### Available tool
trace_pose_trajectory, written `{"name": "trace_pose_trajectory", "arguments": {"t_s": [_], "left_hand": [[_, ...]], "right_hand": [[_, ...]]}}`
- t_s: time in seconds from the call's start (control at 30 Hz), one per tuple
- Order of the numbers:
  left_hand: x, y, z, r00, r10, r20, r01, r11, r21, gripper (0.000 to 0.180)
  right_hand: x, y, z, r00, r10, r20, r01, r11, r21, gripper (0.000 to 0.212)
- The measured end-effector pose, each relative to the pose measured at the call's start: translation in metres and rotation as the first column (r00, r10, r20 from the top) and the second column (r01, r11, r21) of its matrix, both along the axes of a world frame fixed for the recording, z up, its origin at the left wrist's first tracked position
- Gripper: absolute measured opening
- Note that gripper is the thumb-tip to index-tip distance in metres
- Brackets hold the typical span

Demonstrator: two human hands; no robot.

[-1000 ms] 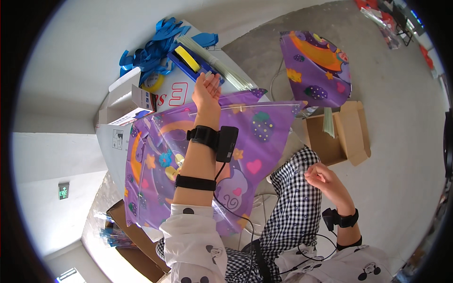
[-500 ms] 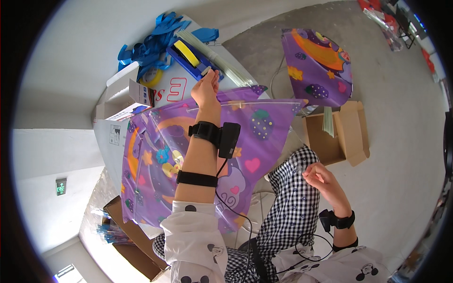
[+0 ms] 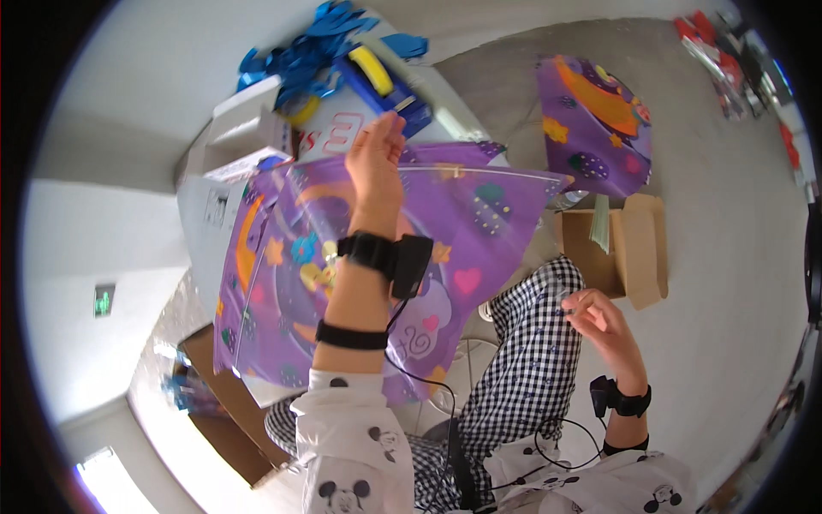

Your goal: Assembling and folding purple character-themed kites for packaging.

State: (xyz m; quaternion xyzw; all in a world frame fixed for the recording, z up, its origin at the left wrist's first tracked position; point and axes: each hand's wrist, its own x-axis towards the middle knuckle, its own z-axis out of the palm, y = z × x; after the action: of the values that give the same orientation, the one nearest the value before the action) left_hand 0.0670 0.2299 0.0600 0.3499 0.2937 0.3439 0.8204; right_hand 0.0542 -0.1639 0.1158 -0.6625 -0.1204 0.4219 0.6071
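A purple patterned kite-like sheet (image 3: 475,274) with moons, stars and hearts lies spread before me, a pale rod along its far edge. My left hand (image 3: 377,163) reaches over it with fingertips pinched; what they hold, if anything, is too small to make out. Just beyond those fingers stands a blue tape dispenser (image 3: 409,107) with a roll of yellow tape (image 3: 370,68). Beside my checked trouser leg, my right hand (image 3: 599,321) is raised with thumb and fingers drawn together. Whatever is between them cannot be made out.
Blue ribbons (image 3: 300,51), a yellow tape roll (image 3: 300,110) and a white carton (image 3: 248,141) are at the far left. Another purple sheet (image 3: 591,128) hangs at the far right above an open cardboard box (image 3: 644,244) with pale sticks (image 3: 600,224). A brown box (image 3: 227,411) stands near left.
My left hand has come away from the tape dispenser's cutting end, a little leftward and nearer. The whole view has shifted slightly; my right hand stays by my leg, still pinched.
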Motion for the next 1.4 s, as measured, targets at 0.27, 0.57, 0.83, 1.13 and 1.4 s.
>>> {"name": "trace_pose_trajectory", "arguments": {"t_s": [0.27,0.57,0.83,1.13,1.4], "left_hand": [[-0.33,0.018,0.151,0.848,0.2,0.491,-0.2,0.978,-0.053,0.013],[-0.553,-0.022,0.111,0.603,0.588,0.539,-0.693,0.721,-0.01,0.028],[-0.589,0.032,0.021,0.533,0.717,0.448,-0.736,0.654,-0.172,0.034],[-0.581,0.078,-0.028,0.51,0.858,0.063,-0.854,0.497,0.152,0.006],[-0.565,0.08,-0.057,0.383,0.91,-0.16,-0.892,0.409,0.191,0.01]], "right_hand": [[-0.005,0.099,0.092,0.813,0.516,0.27,-0.526,0.85,-0.039,0.011],[-0.107,0.334,0.096,0.094,0.822,0.562,-0.851,0.36,-0.384,0.026],[-0.141,0.442,0.057,0.145,0.936,0.32,-0.808,0.298,-0.508,0.02],[-0.137,0.481,0.006,0.354,0.881,0.315,-0.817,0.455,-0.355,0.007],[-0.129,0.506,-0.017,0.478,0.876,0.066,-0.799,0.464,-0.382,0.009]]}}
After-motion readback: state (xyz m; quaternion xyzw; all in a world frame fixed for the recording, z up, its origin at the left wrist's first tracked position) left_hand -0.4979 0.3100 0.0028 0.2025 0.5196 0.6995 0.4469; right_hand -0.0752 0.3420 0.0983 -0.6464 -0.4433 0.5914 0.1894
